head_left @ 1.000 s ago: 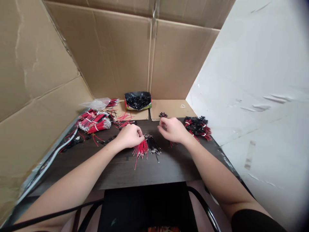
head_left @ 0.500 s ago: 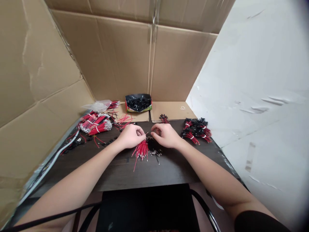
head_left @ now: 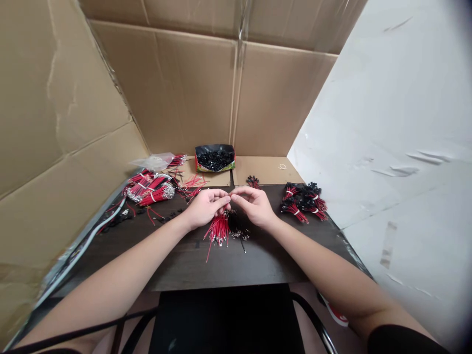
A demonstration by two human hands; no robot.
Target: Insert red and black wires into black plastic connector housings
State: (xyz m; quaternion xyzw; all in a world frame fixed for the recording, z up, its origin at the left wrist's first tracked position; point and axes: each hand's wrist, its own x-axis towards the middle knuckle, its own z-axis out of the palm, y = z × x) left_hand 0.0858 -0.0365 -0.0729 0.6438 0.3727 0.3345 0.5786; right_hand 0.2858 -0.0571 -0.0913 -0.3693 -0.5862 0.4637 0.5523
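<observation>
Above the middle of the dark table, my left hand (head_left: 207, 207) and my right hand (head_left: 257, 205) meet at the fingertips, both pinched closed. A thin reddish wire end (head_left: 230, 194) barely shows at the left fingertips; whatever sits in the right pinch is too small and covered to name. Just below the hands lies a loose fan of red wires (head_left: 218, 230) with metal tips. Beside it on the right is a bunch of black wires (head_left: 238, 227), its upper part partly hidden by my hands.
Behind my hands stands an open box (head_left: 215, 168) of small black connectors. Tied red wire bundles (head_left: 153, 192) lie at left, near a plastic bag (head_left: 155, 161). Finished-looking bundles with black connectors (head_left: 304, 201) sit at right; a smaller bunch (head_left: 252, 182) lies behind. Cardboard walls enclose the table.
My hands were a little apart; now their fingertips have come together. The wire end that stuck out from the left fingers is now mostly covered. The view has shifted slightly.
</observation>
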